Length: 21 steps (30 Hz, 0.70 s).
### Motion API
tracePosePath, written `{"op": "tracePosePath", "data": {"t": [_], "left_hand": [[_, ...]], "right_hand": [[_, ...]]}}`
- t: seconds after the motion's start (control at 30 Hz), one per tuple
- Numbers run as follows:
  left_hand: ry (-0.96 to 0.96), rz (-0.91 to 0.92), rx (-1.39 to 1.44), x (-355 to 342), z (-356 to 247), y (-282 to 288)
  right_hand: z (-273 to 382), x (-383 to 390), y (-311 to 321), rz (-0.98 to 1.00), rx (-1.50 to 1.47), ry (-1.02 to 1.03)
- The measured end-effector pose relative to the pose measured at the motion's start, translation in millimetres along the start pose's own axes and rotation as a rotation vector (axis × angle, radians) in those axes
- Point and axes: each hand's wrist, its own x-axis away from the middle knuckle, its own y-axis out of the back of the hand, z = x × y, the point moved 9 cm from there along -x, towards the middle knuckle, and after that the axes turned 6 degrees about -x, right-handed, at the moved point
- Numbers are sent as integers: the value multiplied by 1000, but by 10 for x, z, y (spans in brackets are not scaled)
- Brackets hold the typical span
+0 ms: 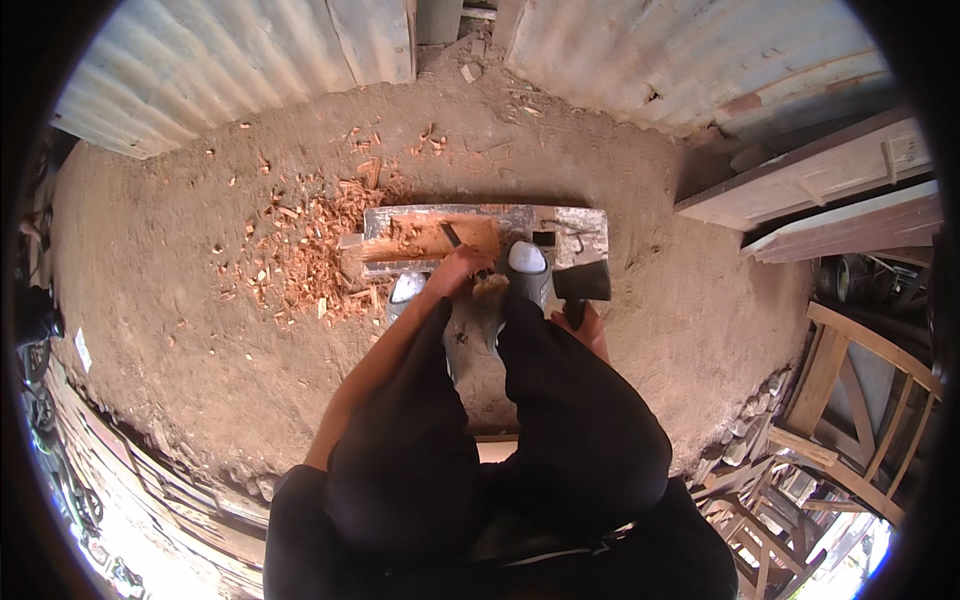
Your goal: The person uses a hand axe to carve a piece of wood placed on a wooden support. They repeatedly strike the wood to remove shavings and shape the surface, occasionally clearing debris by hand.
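Observation:
My left hand [462, 268] is closed round a chisel [450, 234]. Its dark blade slants down onto a reddish wooden workpiece [480, 236], and the pale, frayed butt of its handle sticks out toward me between my knees. On the right, beside my right knee, my right hand [592, 331] grips the short handle of a mallet [583, 281]. The mallet's dark, blocky head is raised, apart from the chisel. The workpiece has a hollowed surface with loose chips in it. It rests along a worn, paint-flecked plank [590, 228] in front of my feet.
Reddish wood shavings [320, 240] lie heaped on the dirt floor left of the workpiece. My shoes [527, 262] stand close against the plank. Corrugated metal sheets [250, 60] close off the far side. Boards [810, 180] and a wooden frame [860, 400] lean at the right.

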Motion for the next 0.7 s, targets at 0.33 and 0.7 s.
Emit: {"op": "tracePosePath", "data": {"t": [0.33, 0.7], "left_hand": [[-12, 91, -24, -282, -304, 397], [71, -110, 44, -347, -9, 604]], "right_hand": [[987, -502, 117, 113, -423, -248], [1391, -807, -324, 437, -128, -53]]}}
